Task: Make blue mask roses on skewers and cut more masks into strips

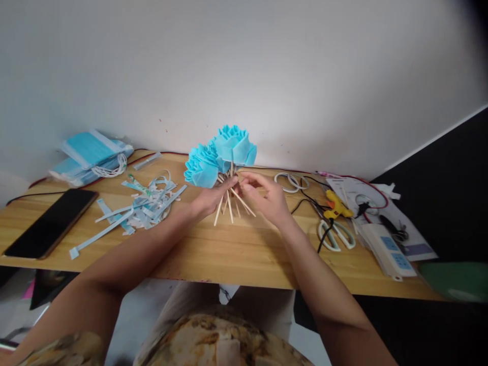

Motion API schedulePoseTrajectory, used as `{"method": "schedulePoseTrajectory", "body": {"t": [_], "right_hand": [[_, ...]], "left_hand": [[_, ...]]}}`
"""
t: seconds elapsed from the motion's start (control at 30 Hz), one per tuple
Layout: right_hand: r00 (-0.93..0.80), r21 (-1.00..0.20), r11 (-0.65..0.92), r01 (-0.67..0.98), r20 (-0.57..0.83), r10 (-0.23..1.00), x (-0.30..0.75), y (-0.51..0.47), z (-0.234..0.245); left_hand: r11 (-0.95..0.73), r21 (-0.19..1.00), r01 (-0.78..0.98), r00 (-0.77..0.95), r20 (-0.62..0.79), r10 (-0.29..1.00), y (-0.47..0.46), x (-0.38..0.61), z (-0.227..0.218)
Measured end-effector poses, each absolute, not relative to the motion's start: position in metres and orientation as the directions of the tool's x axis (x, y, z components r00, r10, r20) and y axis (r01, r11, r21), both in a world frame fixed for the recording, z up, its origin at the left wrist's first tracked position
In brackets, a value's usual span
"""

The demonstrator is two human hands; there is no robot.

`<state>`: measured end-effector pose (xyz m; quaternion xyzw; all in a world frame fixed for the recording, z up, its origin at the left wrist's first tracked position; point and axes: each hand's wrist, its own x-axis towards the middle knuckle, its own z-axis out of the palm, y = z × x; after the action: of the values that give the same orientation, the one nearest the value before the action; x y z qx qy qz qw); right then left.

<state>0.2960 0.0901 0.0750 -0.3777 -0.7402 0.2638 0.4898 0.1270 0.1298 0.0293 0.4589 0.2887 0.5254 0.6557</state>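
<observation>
Several blue flowers (235,145), with ruffled fabric-like petals, stand on thin wooden sticks (229,207) gathered into one bunch above the table. My left hand (211,197) is wrapped round the sticks just below the blooms, its fingers partly hidden behind them. From the right, my right hand (265,194) reaches in with bent fingers, thumb and fingertips close together at the sticks. Whether those fingertips pinch a stick or something smaller is too small to make out. The stick ends fan out below my hands.
On the wooden table (236,254), blue-white scraps (147,206), a phone (51,222) and stacked face masks (91,152) lie left. Right are white rings (288,182), a yellow glue gun (337,204), scissors (335,236), papers (414,241) and a power strip (387,251). A wall (244,76) stands behind.
</observation>
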Motion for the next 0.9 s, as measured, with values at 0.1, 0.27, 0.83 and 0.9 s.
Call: {"method": "schedulePoseTrajectory", "body": {"t": [0.1,0.27,0.83,0.9], "right_hand": [[-0.167,-0.728,0.550,0.410,0.533,0.830,0.286,0.095,0.073],[-0.075,-0.726,0.484,0.489,0.518,0.852,0.276,0.093,0.080],[0.369,-0.752,0.659,0.019,0.618,0.694,0.312,0.095,0.102],[0.294,-0.830,0.557,0.021,0.538,0.790,0.316,0.102,0.092]], "left_hand": [[-0.077,0.922,-0.379,0.278,0.193,0.941,0.123,0.132,0.036],[-0.159,0.941,-0.300,0.324,0.257,0.911,0.118,0.134,0.042],[0.164,0.800,-0.577,0.516,0.201,0.833,0.144,0.112,0.033],[0.083,0.839,-0.537,0.548,0.272,0.791,0.147,0.109,0.032]]}}
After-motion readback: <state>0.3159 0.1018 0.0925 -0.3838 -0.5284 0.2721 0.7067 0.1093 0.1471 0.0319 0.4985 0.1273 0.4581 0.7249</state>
